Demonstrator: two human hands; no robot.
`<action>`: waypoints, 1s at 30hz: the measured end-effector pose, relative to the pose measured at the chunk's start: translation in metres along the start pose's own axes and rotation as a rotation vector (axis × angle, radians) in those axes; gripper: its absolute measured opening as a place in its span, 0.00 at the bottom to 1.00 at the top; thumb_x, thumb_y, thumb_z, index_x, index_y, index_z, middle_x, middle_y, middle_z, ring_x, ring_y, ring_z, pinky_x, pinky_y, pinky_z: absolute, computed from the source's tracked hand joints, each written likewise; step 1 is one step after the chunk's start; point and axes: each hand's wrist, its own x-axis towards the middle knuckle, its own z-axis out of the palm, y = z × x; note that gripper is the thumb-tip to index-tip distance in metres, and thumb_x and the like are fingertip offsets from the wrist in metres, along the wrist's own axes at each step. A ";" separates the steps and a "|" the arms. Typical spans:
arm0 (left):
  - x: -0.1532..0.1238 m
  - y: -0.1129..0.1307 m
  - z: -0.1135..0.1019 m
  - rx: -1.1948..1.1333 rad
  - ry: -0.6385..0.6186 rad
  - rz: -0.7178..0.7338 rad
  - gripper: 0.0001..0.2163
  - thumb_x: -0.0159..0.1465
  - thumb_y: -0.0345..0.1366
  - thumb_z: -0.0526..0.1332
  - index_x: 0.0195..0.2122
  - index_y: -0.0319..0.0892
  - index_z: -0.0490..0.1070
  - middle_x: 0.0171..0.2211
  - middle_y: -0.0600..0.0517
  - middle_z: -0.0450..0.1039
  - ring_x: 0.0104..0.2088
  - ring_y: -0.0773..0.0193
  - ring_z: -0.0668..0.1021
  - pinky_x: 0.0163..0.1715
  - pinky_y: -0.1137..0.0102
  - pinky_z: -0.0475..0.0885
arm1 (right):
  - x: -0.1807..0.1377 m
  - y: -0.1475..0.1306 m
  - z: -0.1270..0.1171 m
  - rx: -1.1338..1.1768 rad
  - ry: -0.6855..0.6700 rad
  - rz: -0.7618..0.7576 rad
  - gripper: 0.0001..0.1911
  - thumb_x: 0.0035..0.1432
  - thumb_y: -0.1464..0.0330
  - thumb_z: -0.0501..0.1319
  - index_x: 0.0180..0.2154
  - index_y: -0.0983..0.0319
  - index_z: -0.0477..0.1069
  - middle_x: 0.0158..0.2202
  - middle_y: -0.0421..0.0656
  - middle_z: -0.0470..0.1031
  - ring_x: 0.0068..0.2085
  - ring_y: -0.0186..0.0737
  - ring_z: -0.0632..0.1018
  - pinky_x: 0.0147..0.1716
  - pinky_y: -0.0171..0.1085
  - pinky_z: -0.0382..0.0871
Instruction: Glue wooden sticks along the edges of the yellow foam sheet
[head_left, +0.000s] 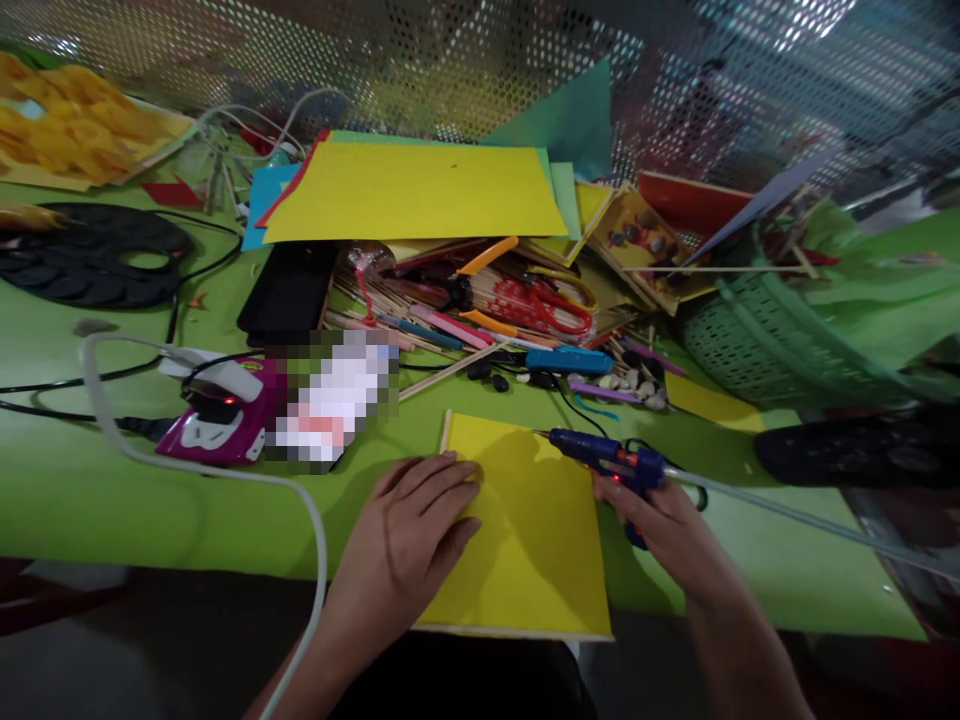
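Under my left hand (409, 540) lies a yellow sheet (532, 530), edged with thin pale sticks along its left and bottom sides. The fingers of that hand rest stretched out on the sheet's left part. My right hand (660, 515) is wrapped around a blue glue gun (604, 455) with a small red light. Its nozzle points left, over the top edge of the yellow sheet. A long pale glue stick (780, 512) juts from the back of the gun toward the right.
A purple power strip (225, 420) with a white cable (311, 510) stands left, beside a blurred-out phone-like object (337, 405). Behind are stacked coloured sheets (420, 190), orange-handled pliers (487, 258), red scissors (559, 308), a blue cutter (568, 360) and several pebbles (637, 385). A green basket (772, 340) stands right.
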 end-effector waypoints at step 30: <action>-0.001 -0.002 0.002 0.001 -0.008 0.016 0.12 0.68 0.33 0.58 0.51 0.44 0.71 0.54 0.49 0.76 0.57 0.56 0.74 0.55 0.55 0.69 | -0.004 -0.001 -0.005 0.013 0.005 0.034 0.20 0.57 0.51 0.60 0.30 0.61 0.73 0.23 0.40 0.67 0.26 0.37 0.66 0.25 0.36 0.58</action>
